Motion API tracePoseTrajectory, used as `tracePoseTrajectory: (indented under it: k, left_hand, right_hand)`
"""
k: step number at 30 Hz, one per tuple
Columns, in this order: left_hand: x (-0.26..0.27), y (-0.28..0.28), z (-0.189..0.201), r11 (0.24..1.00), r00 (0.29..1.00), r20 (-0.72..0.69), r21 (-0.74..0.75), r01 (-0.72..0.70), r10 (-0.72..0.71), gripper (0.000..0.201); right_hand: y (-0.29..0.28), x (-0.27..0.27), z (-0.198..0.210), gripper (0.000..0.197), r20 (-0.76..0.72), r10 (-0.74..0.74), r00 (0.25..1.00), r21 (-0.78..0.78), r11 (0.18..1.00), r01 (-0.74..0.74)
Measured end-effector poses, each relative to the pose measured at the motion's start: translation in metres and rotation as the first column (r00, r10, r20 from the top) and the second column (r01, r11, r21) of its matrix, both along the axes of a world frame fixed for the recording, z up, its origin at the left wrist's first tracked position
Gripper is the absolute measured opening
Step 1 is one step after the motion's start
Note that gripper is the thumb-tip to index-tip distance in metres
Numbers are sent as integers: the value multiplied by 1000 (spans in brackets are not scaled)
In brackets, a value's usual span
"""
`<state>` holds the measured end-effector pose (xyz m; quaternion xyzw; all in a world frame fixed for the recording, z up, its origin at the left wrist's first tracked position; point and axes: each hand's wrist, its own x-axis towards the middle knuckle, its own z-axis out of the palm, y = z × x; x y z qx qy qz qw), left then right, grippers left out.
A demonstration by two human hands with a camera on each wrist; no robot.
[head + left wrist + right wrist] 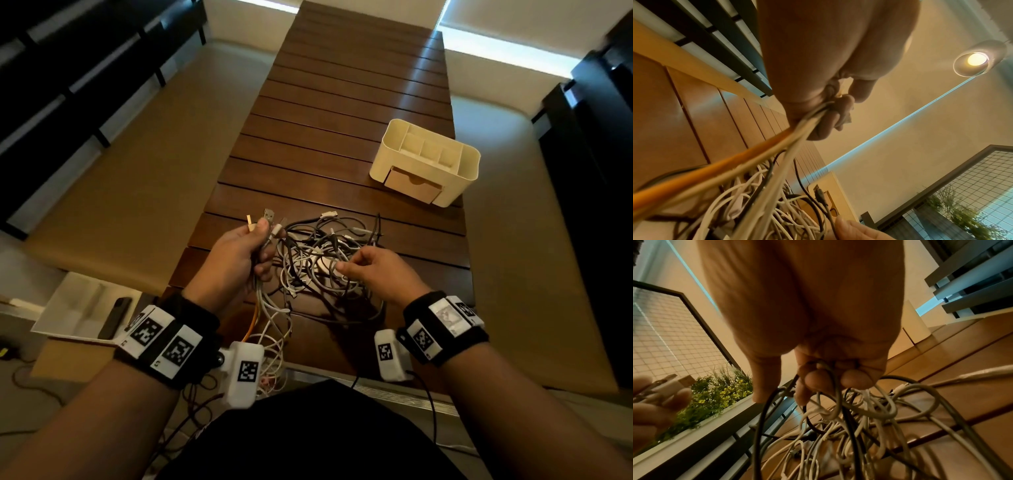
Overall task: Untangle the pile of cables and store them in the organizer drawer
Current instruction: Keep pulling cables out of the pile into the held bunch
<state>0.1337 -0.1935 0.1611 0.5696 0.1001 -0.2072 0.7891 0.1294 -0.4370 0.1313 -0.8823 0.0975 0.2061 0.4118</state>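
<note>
A tangled pile of white, grey and black cables [329, 260] lies on the near end of a dark slatted wooden table [342, 137]. My left hand [239, 253] grips a bundle of cable ends, their USB plugs [269, 216] sticking up above the fist; white and orange cables [748, 155] run from the fist [830, 116] down past the table edge. My right hand [373, 270] is over the pile's right side, its curled fingers [818, 378] hooked round dark and grey cable loops [830, 386]. The cream organizer [424, 161] stands far right, its wooden drawer [411, 185] closed.
A white tray with a dark phone [114, 317] sits on a low surface to the left of the table. Dark benches flank the room on both sides. A planter with yellow flowers [715, 395] and a mesh window lie beyond the table's far end.
</note>
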Motion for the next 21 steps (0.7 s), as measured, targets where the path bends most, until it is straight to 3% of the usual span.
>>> tracePoseTrajectory:
  k: [10, 15, 21]
  left_hand:
    - [-1, 4, 2, 1000, 1000, 17, 21, -14, 13, 36]
    - [-2, 6, 2, 1000, 1000, 22, 15, -15, 14, 36]
    - [-2, 8, 1, 1000, 1000, 24, 29, -10, 9, 35]
  right_hand:
    - [2, 1, 3, 8, -12, 17, 1000, 63, 998, -16]
    - [4, -1, 5, 15, -11, 65, 998, 117, 991, -63]
    - [13, 0, 6, 14, -120, 196, 973, -140, 967, -212]
